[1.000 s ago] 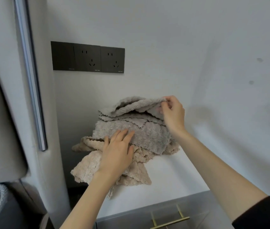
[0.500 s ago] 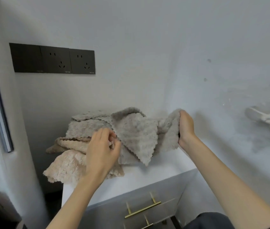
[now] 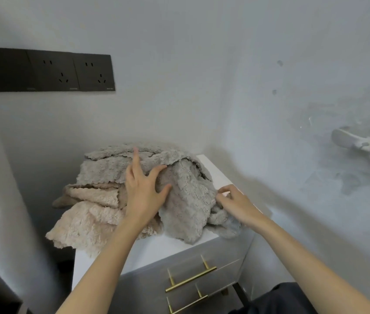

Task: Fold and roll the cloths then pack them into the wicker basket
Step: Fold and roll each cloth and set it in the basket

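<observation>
Head view: a crumpled grey fluffy cloth (image 3: 186, 200) is seen draped over the top of a pile of grey and beige fluffy cloths (image 3: 93, 220), which is heaped on a white-topped bench (image 3: 156, 248) set in a corner. The left hand (image 3: 144, 193) is laid flat on the grey cloth, fingers spread and straight. The right hand (image 3: 236, 206) is curled at the cloth's right edge, which is pinched between thumb and fingertips. Two grey drawers (image 3: 224, 265) with brass bar handles (image 3: 190, 278) are fitted below the bench top, and a black socket panel (image 3: 50, 72) is mounted on the wall behind.
</observation>
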`<state>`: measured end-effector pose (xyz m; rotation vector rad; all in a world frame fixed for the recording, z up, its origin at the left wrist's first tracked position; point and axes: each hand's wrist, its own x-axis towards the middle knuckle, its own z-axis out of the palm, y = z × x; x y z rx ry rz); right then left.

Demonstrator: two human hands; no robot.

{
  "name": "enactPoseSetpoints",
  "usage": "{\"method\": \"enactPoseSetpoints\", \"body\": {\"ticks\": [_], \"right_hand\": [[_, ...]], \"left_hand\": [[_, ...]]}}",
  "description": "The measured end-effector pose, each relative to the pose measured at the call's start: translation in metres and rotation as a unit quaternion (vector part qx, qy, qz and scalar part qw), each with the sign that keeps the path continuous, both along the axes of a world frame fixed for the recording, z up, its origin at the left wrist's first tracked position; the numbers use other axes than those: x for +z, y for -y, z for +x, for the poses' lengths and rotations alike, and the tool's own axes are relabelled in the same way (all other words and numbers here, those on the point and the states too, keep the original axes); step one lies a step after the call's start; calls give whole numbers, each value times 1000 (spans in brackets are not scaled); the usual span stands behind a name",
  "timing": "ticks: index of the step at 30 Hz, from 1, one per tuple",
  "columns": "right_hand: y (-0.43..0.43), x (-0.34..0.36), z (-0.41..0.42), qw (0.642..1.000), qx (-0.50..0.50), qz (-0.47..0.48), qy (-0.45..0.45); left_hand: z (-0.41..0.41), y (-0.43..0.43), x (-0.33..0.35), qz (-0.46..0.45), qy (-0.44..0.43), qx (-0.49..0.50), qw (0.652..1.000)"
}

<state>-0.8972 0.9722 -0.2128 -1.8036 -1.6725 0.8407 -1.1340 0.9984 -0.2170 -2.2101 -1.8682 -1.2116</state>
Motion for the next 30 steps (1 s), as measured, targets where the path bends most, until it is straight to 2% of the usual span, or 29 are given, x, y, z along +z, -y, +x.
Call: {"method": "enactPoseSetpoints", "body": {"ticks": [2,5,9,11,14,16,19,21,27,30], "right_hand": [[-2,0,2,993,60,-57,87],[-8,-1,-3,975,91,-35,197],[-10,0,-4,963,67,-18,262],[-13,1,-1,963,29,16,267],[-17,7,5,977,-55,88,186],[-20,16,3,986,-101,120,64],[-28,36,-12,965,-147,151,-153],[-37,53,-26,946,-152,154,-242],[-76,103,-84,937,-102,188,-277],[-95,122,-117,919,-90,184,-338]], "left_hand": [[0,-7,2,-16,-5,-16,1000],[1,-12,3,-12,7,-8,1000],[-4,-8,13,23,134,-27,990],[-10,-1,21,50,199,5,979],[-22,10,32,92,292,62,950],[-34,18,36,121,334,90,930],[-53,27,38,160,372,143,903],[-65,32,39,165,390,167,890],[-91,47,35,164,353,116,914],[-102,55,35,182,346,106,914]]}}
